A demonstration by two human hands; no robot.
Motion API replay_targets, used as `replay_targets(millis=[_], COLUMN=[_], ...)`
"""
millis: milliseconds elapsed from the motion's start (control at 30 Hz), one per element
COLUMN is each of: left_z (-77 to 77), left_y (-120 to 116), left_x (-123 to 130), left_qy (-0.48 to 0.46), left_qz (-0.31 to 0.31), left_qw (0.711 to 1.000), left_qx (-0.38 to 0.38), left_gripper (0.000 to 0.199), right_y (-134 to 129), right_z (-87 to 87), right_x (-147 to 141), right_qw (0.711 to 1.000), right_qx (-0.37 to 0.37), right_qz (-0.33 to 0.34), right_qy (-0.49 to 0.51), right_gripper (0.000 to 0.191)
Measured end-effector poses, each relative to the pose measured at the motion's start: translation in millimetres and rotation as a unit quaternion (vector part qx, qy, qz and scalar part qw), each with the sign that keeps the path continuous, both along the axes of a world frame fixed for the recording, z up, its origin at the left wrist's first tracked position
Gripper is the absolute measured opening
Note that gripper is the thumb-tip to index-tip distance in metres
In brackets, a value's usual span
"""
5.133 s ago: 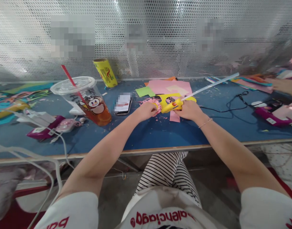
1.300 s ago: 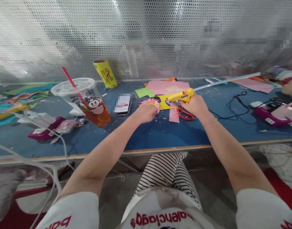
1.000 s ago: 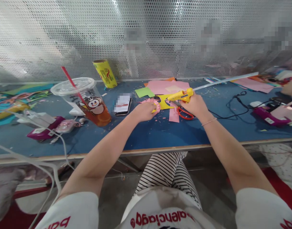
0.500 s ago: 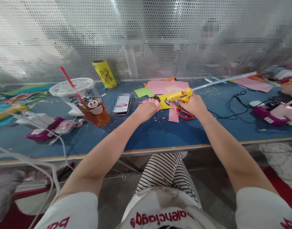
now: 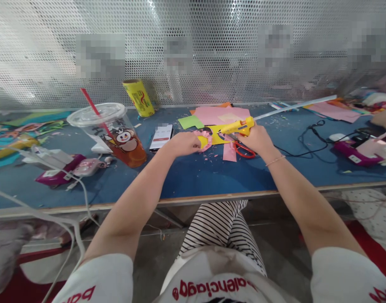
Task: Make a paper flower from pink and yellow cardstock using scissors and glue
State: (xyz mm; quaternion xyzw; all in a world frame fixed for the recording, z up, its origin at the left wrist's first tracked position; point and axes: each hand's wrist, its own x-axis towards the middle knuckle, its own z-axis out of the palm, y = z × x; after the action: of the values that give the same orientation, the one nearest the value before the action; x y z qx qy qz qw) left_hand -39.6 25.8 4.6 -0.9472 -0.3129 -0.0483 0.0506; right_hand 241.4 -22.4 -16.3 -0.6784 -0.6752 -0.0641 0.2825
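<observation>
We are sitting at a blue table [image 5: 208, 179], its surface showing between our forearms [image 5: 142, 191] and out to the front edge [image 5: 218, 196]. A lidded drink cup [image 5: 125, 141] is standing left of them. We are gripping a yellow glue gun [image 5: 240, 126] in our right hand [image 5: 257, 141], its clear stick [image 5: 294, 107] jutting rightward. We are holding our left hand [image 5: 186, 144] apart, near the phone [image 5: 161, 138]. Beneath the nozzle [image 5: 224, 131], a cut-out yellow sheet [image 5: 218, 140] is lying beside red-handled scissors [image 5: 247, 157]. With that left hand we are pinching a fringed pink-and-yellow paper piece [image 5: 203, 142], its right edge sitting just short of the nozzle.
</observation>
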Motion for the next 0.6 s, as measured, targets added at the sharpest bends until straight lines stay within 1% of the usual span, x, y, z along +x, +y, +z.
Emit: replay_targets(millis=[100, 200, 300, 467, 600], left_z=[-2.4, -5.8, -10.1, -20.6, -27.6], left_y=[-3.1, -5.7, -6.5, -5.8, -5.5], left_x=[0.7, 5.6, 14.9, 29.7, 34.0], left_qy=[0.037, 0.026, -0.01, -0.082, -0.102], left_qz=[0.066, 0.09, 0.112, 0.102, 0.116], left_qw=[0.997, 0.995, 0.994, 0.991, 0.987], left_qx=[-0.032, -0.018, -0.009, -0.016, -0.044], left_gripper=[0.024, 0.029, 0.031, 0.027, 0.023], right_y=[1.2, 2.1, 2.4, 2.5, 2.0], right_z=[-2.2, -4.9, -7.4, -12.1, -15.3], right_x=[-0.9, -2.6, -5.9, -13.5, -17.8], right_qw=[1.0, 1.0, 0.998, 0.994, 0.99], right_qx=[0.004, 0.001, -0.015, -0.04, -0.055], right_qz=[0.003, 0.014, 0.032, 0.046, 0.069], right_qy=[-0.009, -0.022, -0.045, -0.09, -0.107], right_gripper=[0.044, 0.049, 0.053, 0.048, 0.046])
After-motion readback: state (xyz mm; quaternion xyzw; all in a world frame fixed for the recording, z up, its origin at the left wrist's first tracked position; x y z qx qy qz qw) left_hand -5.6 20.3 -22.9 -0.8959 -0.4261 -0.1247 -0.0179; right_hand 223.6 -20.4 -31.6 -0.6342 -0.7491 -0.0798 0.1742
